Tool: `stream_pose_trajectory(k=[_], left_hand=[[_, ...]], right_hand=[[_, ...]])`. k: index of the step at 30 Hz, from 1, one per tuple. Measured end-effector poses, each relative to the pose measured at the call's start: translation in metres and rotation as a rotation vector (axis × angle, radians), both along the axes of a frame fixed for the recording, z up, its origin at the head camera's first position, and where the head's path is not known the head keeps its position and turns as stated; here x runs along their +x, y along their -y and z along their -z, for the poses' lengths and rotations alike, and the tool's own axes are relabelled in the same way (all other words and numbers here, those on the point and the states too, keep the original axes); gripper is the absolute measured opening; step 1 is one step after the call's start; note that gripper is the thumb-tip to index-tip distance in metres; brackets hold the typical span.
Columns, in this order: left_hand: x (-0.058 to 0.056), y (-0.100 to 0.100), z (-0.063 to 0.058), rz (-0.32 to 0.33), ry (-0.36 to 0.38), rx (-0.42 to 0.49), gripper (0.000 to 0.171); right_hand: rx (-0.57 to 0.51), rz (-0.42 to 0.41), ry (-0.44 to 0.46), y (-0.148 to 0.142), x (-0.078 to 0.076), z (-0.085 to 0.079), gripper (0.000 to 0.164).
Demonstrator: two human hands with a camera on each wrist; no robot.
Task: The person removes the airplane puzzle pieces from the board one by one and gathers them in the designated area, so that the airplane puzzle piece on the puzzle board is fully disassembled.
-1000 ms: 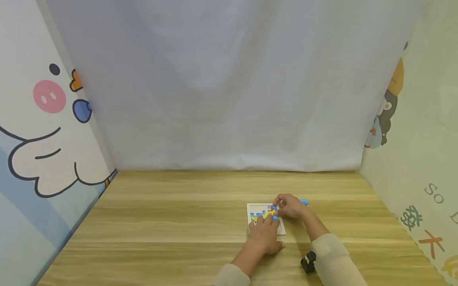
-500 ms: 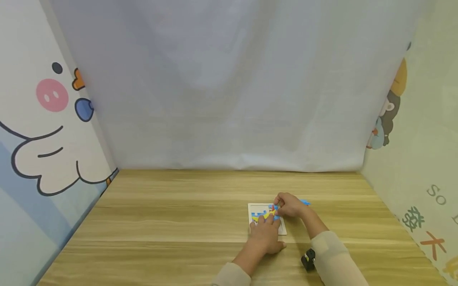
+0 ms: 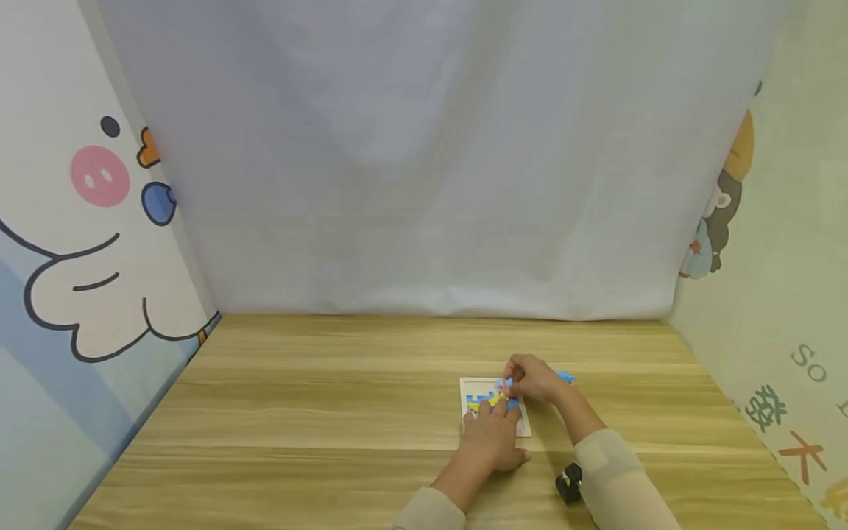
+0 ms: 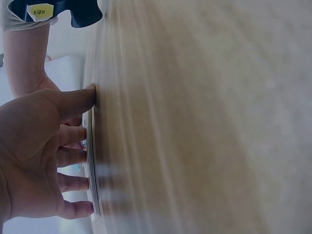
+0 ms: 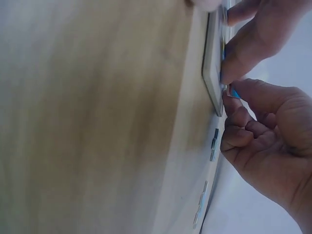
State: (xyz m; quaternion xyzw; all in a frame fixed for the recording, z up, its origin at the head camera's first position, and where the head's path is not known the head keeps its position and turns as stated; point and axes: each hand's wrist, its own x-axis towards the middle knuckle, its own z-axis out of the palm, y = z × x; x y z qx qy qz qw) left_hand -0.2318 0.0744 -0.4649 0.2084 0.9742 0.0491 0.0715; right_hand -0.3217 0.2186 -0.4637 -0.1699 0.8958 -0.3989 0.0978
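Observation:
A white-framed jigsaw tray lies on the table, partly filled with blue and yellow pieces. My left hand rests over its near part, fingers spread and fingertips pressing down; the left wrist view shows those fingers straight against the tray. Over the tray's right side, my right hand pinches a blue and red jigsaw piece between thumb and forefinger. The hands hide much of the picture, and whether the pinched piece sits in its slot cannot be made out.
Loose blue jigsaw pieces lie behind the right hand; the right wrist view shows flat pieces beyond the tray. A small black device is at the right forearm. A pale curtain closes off the table's back.
My right hand has shifted slightly left over the tray with the pinched piece, and its fingertips now cover more of the tray's upper right. The left hand stays in place.

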Motion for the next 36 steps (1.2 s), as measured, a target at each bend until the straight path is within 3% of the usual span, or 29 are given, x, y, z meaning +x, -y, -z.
stream_pose_trajectory(k=[11,18,25,31,36], left_hand=[[0.001,0.0,0.002,-0.008,0.008,0.004,0.071],[0.001,0.001,0.003,-0.009,0.001,0.033,0.07],[0.003,-0.003,0.005,-0.005,-0.043,0.089,0.064],[0.005,-0.004,0.007,-0.003,-0.067,0.085,0.062],[0.004,0.0,0.007,-0.007,-0.085,0.081,0.061]], right_hand=[[-0.159,0.044,-0.004,-0.004,0.01,-0.005,0.018],[-0.183,0.044,-0.015,-0.006,0.01,-0.002,0.02],[-0.185,0.131,-0.03,-0.01,0.02,-0.003,0.017],[-0.286,0.195,-0.016,-0.018,0.035,-0.006,0.025],[-0.351,0.257,-0.012,-0.025,0.038,-0.008,0.033]])
